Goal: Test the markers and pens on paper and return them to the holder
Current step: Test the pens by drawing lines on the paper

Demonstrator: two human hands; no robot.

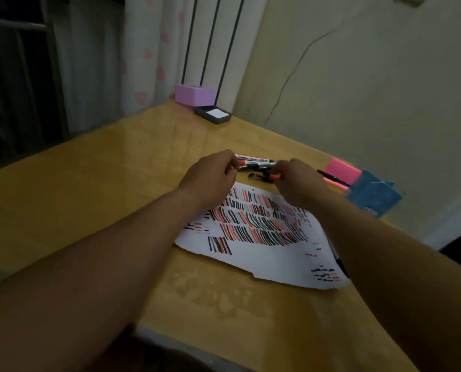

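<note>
As right hand (pixel 299 183) pinches red pen (pixel 275 176) beyond paper (pixel 264 253), left hand (pixel 210 175) curls beside marker (pixel 260 165), grip unclear; probably best: steady barrel, pull cap straight.

The table (pixel 116 183) is smooth, glossy wood. The paper (pixel 272 259) is matt, with a ragged near edge. The markers (pixel 253 159), at 12 o'clock from it, are shiny plastic. At the table's 12 o'clock, the box (pixel 194 93) looks matt plastic and the curtain (pixel 149 49) is thin cloth.

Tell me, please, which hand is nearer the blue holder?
Right. The right hand, gripping a red pen, sits left of the blue holder; the left hand lies farther left.
</note>
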